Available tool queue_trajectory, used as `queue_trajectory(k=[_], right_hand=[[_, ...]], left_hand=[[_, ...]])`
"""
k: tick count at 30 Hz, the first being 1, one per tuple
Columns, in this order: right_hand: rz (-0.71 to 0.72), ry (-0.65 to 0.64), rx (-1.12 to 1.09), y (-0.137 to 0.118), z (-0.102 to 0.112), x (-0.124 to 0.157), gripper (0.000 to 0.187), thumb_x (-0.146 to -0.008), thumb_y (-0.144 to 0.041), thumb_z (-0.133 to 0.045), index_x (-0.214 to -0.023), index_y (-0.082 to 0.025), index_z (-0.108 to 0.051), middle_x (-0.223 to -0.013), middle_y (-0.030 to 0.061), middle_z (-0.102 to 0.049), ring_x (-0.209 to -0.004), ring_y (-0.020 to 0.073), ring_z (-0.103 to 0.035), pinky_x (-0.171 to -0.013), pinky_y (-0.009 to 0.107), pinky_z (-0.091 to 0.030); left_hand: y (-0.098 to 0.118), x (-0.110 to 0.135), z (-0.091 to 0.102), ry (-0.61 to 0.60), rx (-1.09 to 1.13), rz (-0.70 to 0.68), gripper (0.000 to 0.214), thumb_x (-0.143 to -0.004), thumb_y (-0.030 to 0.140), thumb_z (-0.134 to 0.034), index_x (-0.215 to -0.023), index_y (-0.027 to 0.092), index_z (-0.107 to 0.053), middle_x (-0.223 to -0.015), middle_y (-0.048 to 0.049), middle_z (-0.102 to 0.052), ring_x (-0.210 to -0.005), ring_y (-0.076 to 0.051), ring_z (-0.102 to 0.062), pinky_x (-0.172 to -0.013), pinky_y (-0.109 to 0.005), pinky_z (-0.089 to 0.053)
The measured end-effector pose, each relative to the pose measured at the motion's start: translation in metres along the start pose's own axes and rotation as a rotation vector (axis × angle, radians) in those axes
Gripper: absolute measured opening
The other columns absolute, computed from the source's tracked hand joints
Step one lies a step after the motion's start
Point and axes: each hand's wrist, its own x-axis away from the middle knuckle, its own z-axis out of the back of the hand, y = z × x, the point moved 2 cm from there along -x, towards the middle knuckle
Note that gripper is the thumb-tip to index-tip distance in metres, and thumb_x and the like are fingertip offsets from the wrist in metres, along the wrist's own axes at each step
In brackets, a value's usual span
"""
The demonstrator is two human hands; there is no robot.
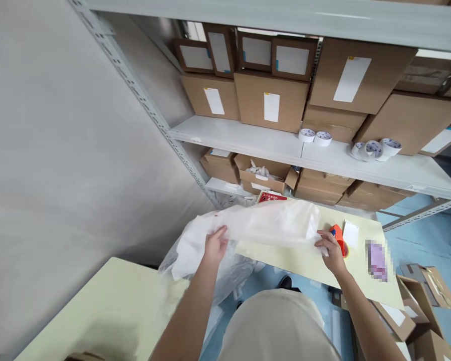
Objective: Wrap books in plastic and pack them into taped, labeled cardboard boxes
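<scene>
A thin, whitish, see-through plastic sheet [270,220] stretches between my two hands above the pale yellow table [278,255]. Whether it is a bag or a single layer, I cannot tell. My left hand [216,245] pinches its near edge toward the left, where more plastic hangs down over the table's end. At the right end, my right hand [330,248] has its fingers closed on the sheet's corner. Just beyond that hand lies an orange tape dispenser [336,239], with a white card [351,234] beside it. A red printed item [271,196] shows behind the sheet.
A metal shelf [244,138] with cardboard boxes [272,100] and tape rolls [374,149] stands behind the table. A blurred purple item [378,260] lies at the table's right. Another yellow table [108,306] is at lower left; open cartons [421,306] crowd the floor at right.
</scene>
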Motion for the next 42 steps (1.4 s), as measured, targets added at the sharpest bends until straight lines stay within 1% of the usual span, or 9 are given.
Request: queue_trajectory(k=[11,15,20,22,25,28,30,35,42], right_hand=[[-0.496,-0.084,-0.119,0.109,-0.016,0.084,0.032,-0.067,-0.021,-0.055,-0.093,-0.02,-0.073,-0.107,0.0129,-0.072,-0.096,0.028,-0.07,-0.084,0.047,-0.059],[-0.744,-0.076,-0.167,0.129,-0.022,0.11,0.034,-0.07,-0.03,-0.059,-0.1,-0.018,-0.07,-0.102,0.012,-0.072,-0.09,0.0268,-0.071,-0.074,0.042,-0.061],[-0.605,0.008,0.127,0.103,-0.02,0.114,0.045,-0.081,-0.027,-0.057,-0.125,-0.017,-0.058,-0.134,0.0193,-0.055,-0.12,0.0333,-0.059,-0.089,0.052,-0.057],[-0.452,-0.052,0.172,0.086,-0.026,0.104,0.047,-0.085,-0.02,-0.051,-0.133,-0.018,-0.052,-0.142,0.0186,-0.048,-0.13,0.0318,-0.051,-0.097,0.052,-0.054],[-0.287,-0.267,0.154,0.071,-0.052,0.083,0.049,-0.086,-0.01,-0.047,-0.133,-0.021,-0.053,-0.14,0.0153,-0.052,-0.131,0.0281,-0.052,-0.101,0.049,-0.052],[-0.295,-0.493,0.191,0.081,-0.081,0.068,0.054,-0.084,-0.011,-0.053,-0.136,-0.02,-0.052,-0.146,0.016,-0.048,-0.139,0.0295,-0.043,-0.11,0.049,-0.044],[-0.387,-0.584,0.265,0.097,-0.092,0.066,0.06,-0.084,-0.017,-0.059,-0.142,-0.018,-0.046,-0.154,0.0184,-0.037,-0.145,0.033,-0.031,-0.114,0.054,-0.035],[-0.602,-0.59,0.429,0.127,-0.079,0.091,0.07,-0.089,-0.031,-0.056,-0.152,-0.019,-0.028,-0.162,0.0189,-0.017,-0.149,0.0364,-0.018,-0.112,0.056,-0.031],[-0.597,-0.598,0.53,0.108,-0.067,0.098,0.06,-0.088,-0.03,-0.056,-0.145,-0.018,-0.04,-0.156,0.0204,-0.033,-0.142,0.0347,-0.033,-0.106,0.05,-0.037]], left_hand=[[-0.091,-0.002,0.005,0.25,-0.741,-0.115,0.047,-0.055,0.023,-0.073,-0.101,0.021,-0.062,-0.096,-0.0083,-0.074,-0.101,-0.032,-0.068,-0.087,-0.044,-0.055],[-0.112,-0.004,0.006,0.341,-0.926,-0.079,0.067,-0.058,0.023,-0.07,-0.122,0.02,-0.053,-0.108,-0.0127,-0.071,-0.109,-0.033,-0.065,-0.093,-0.047,-0.053],[-0.119,0.01,0.002,0.444,-1.189,-0.172,0.105,-0.066,0.032,-0.069,-0.151,0.006,-0.012,-0.156,-0.0305,-0.021,-0.147,-0.042,-0.019,-0.115,-0.059,-0.022],[-0.124,0.02,-0.009,0.341,-1.407,-0.321,0.105,-0.074,0.037,-0.065,-0.152,0.003,-0.004,-0.16,-0.0301,-0.005,-0.149,-0.041,-0.004,-0.117,-0.061,-0.013],[-0.148,0.031,-0.034,-0.174,-1.719,-0.464,0.086,-0.083,0.039,-0.056,-0.153,0.008,-0.018,-0.162,-0.0238,-0.009,-0.15,-0.039,-0.003,-0.118,-0.058,-0.012],[-0.184,0.034,-0.05,-0.758,-1.894,-0.404,0.074,-0.083,0.037,-0.059,-0.151,0.019,-0.033,-0.163,-0.0152,-0.016,-0.15,-0.037,-0.007,-0.119,-0.055,-0.012],[-0.203,0.031,-0.05,-0.94,-1.985,-0.325,0.083,-0.078,0.038,-0.067,-0.151,0.02,-0.033,-0.163,-0.0159,-0.015,-0.15,-0.038,-0.008,-0.118,-0.056,-0.012],[-0.216,0.016,-0.025,-0.878,-2.165,-0.042,0.107,-0.067,0.053,-0.077,-0.155,0.026,-0.023,-0.164,-0.0186,-0.001,-0.147,-0.048,0.0,-0.108,-0.072,-0.017],[-0.202,0.015,-0.006,-0.951,-2.17,0.009,0.119,-0.058,0.05,-0.083,-0.155,0.03,-0.016,-0.164,-0.0162,0.003,-0.147,-0.048,0.006,-0.107,-0.073,-0.016]])
